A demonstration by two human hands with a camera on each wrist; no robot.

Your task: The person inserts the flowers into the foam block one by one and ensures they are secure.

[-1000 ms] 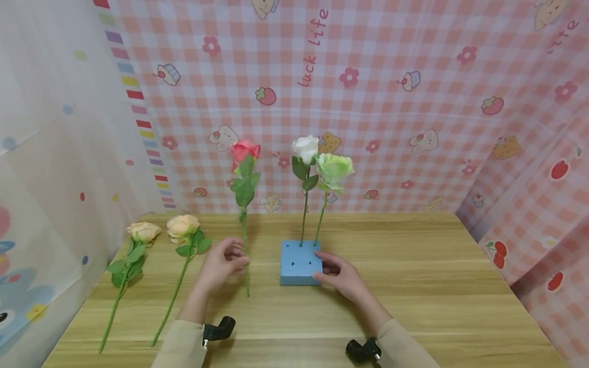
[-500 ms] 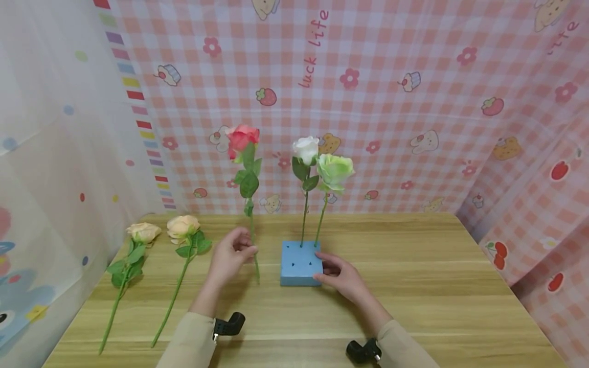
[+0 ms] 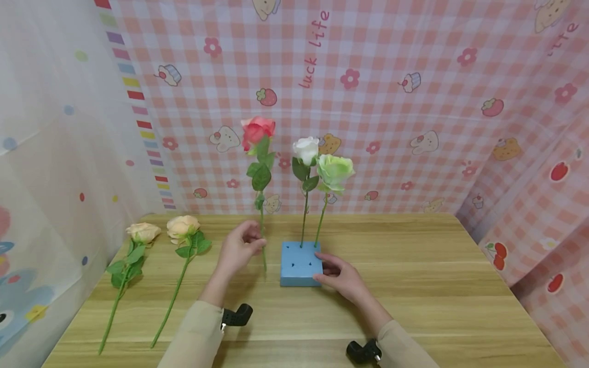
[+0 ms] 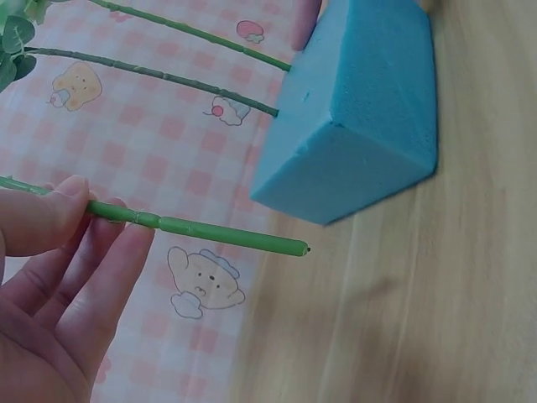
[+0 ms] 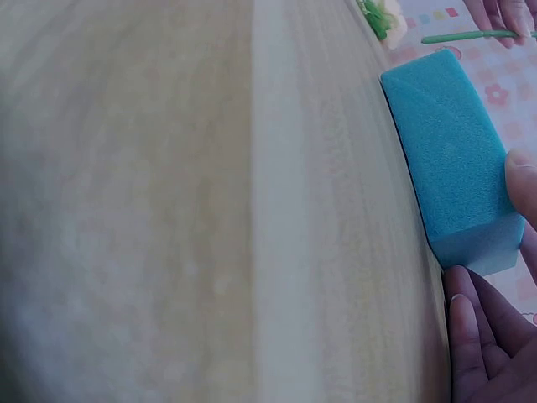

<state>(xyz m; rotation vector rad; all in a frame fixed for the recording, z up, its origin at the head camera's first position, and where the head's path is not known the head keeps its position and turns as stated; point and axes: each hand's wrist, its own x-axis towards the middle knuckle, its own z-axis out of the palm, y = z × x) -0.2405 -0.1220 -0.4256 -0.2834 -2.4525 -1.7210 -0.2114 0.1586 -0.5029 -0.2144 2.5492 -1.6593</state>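
My left hand (image 3: 239, 249) pinches the stem of a red artificial rose (image 3: 258, 134) between thumb and fingers. The rose stands nearly upright, left of a blue foam block (image 3: 294, 280). In the left wrist view the stem's cut end (image 4: 289, 246) is off the table and apart from the block. My right hand (image 3: 344, 277) grips the block's right side, thumb at the front and fingers behind. A white rose (image 3: 306, 150) and a green rose (image 3: 336, 171) stand in the block's back part. Several small holes show in its top.
Two peach roses (image 3: 183, 227) lie on the left of the wooden table (image 3: 414, 306), blooms toward the back. A pink checked cloth (image 3: 391, 112) hangs behind the table, with more cloth at both sides. Each wrist wears a black camera (image 3: 238, 315).
My left hand has carried the red rose right and upward, closer to the foam block. The right hand and block have stayed in place.
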